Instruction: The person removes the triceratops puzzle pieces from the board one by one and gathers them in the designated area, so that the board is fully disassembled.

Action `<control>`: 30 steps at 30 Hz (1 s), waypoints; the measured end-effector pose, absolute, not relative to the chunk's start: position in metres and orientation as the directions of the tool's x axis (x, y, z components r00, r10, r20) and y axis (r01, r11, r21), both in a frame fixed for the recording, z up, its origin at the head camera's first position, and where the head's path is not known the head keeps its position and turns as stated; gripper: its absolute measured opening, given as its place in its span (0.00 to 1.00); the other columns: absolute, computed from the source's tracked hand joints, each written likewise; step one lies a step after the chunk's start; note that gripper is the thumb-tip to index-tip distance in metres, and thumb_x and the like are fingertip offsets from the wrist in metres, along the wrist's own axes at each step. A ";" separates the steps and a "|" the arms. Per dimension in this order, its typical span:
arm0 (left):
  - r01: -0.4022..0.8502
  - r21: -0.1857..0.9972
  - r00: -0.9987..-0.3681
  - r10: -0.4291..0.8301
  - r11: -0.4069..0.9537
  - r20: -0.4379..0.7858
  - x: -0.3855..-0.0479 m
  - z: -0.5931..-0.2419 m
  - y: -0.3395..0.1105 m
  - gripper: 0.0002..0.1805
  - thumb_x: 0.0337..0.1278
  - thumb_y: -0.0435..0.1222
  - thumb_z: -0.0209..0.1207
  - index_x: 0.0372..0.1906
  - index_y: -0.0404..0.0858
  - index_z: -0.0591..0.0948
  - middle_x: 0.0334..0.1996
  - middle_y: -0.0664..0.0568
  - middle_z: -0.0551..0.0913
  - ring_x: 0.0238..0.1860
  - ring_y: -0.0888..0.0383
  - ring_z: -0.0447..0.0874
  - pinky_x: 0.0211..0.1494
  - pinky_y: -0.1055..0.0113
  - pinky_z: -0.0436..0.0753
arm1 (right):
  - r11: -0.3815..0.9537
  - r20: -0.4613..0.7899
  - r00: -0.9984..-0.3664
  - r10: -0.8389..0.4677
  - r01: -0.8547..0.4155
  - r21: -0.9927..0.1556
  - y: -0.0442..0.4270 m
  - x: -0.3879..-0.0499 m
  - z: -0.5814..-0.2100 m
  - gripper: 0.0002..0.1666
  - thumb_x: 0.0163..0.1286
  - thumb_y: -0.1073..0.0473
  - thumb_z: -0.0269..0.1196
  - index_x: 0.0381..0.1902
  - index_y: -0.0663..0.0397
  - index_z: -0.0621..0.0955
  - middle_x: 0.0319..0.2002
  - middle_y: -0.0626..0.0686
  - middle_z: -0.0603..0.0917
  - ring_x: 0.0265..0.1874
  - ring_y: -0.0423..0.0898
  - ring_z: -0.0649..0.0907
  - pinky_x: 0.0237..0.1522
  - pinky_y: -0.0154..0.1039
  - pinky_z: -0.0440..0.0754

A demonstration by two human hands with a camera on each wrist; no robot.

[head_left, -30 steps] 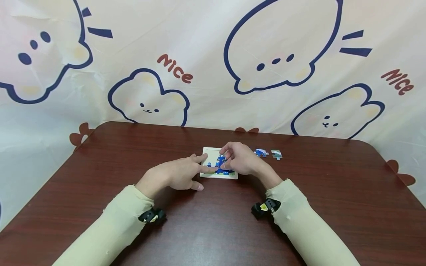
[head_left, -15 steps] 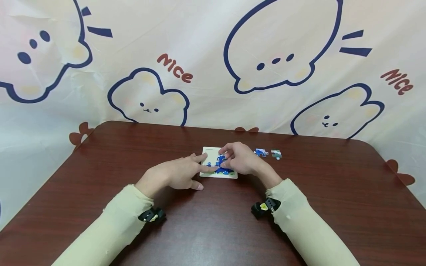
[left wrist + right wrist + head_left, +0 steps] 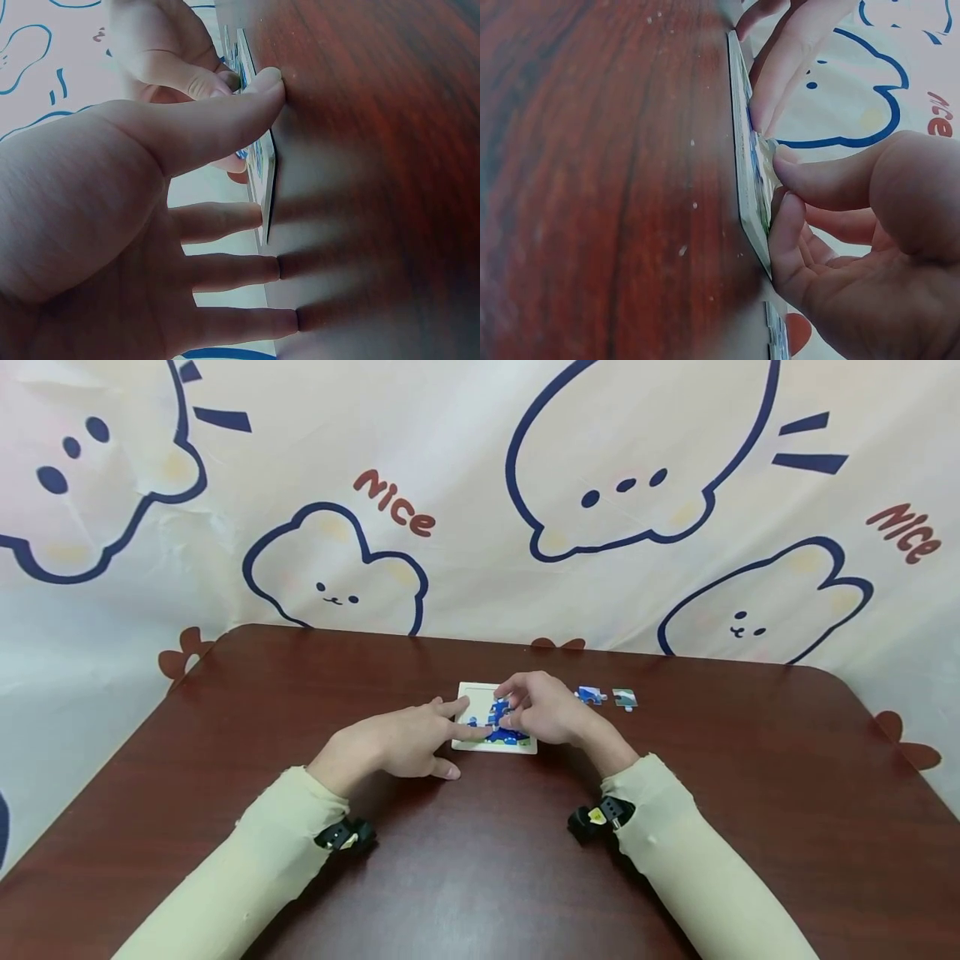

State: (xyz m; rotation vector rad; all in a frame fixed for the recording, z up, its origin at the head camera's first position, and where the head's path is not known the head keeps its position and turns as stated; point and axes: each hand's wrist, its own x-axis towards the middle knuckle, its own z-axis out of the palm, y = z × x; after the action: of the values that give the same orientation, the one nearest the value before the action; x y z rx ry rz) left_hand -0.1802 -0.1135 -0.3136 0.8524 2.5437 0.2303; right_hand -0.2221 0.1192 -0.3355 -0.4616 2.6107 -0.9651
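A small jigsaw puzzle board (image 3: 472,697) with a pale frame lies flat on the table, its lower part filled with blue and green pieces. My left hand (image 3: 393,741) reaches in from the left with fingers straight. Its index fingertip touches the blue picture area; in the left wrist view, the thumb (image 3: 217,131) extends towards the tabletop. Over the board's right side, my right hand (image 3: 553,712) pinches a puzzle piece (image 3: 768,152) between thumb and fingers, close against the board. Most of that piece is hidden by the fingers.
Just right of the board lie two loose jigsaw pieces, a blue one (image 3: 591,695) and a green-and-white one (image 3: 624,697). The dark brown table (image 3: 465,877) ends at the back against a printed cloth (image 3: 465,460).
The head view has tilted slightly downward, so everything sits a little higher in it. Both hands keep nearly the same places on the board.
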 end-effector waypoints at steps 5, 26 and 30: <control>0.527 0.292 -0.710 0.602 0.798 -0.365 -0.180 -0.312 -0.115 0.38 0.72 0.45 0.66 0.81 0.62 0.66 0.87 0.40 0.50 0.84 0.27 0.51 0.79 0.34 0.68 | 0.706 -0.181 -0.893 -0.411 -0.186 -0.684 0.119 -0.224 -0.335 0.23 0.74 0.61 0.68 0.65 0.52 0.82 0.52 0.55 0.82 0.52 0.53 0.82 0.59 0.49 0.83; 0.516 0.284 -0.715 0.589 0.808 -0.377 -0.180 -0.312 -0.110 0.38 0.71 0.45 0.67 0.81 0.63 0.67 0.87 0.41 0.50 0.85 0.29 0.51 0.81 0.35 0.66 | 0.693 -0.104 -0.904 -0.415 -0.240 -0.680 0.149 -0.224 -0.327 0.26 0.72 0.61 0.71 0.66 0.52 0.82 0.51 0.56 0.82 0.45 0.52 0.81 0.46 0.42 0.79; 0.510 0.284 -0.714 0.584 0.812 -0.386 -0.180 -0.312 -0.110 0.38 0.71 0.45 0.66 0.81 0.63 0.66 0.88 0.42 0.50 0.85 0.30 0.50 0.82 0.36 0.65 | 0.687 -0.087 -0.913 -0.398 -0.234 -0.688 0.156 -0.226 -0.326 0.26 0.72 0.62 0.71 0.66 0.53 0.81 0.51 0.57 0.82 0.42 0.52 0.81 0.44 0.42 0.79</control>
State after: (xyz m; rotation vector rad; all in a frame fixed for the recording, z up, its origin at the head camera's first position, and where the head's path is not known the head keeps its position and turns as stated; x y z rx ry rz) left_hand -0.1797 -0.1103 -0.3120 0.8137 2.5318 0.2160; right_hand -0.2259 0.1561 -0.3262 -0.5083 2.6697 -1.0414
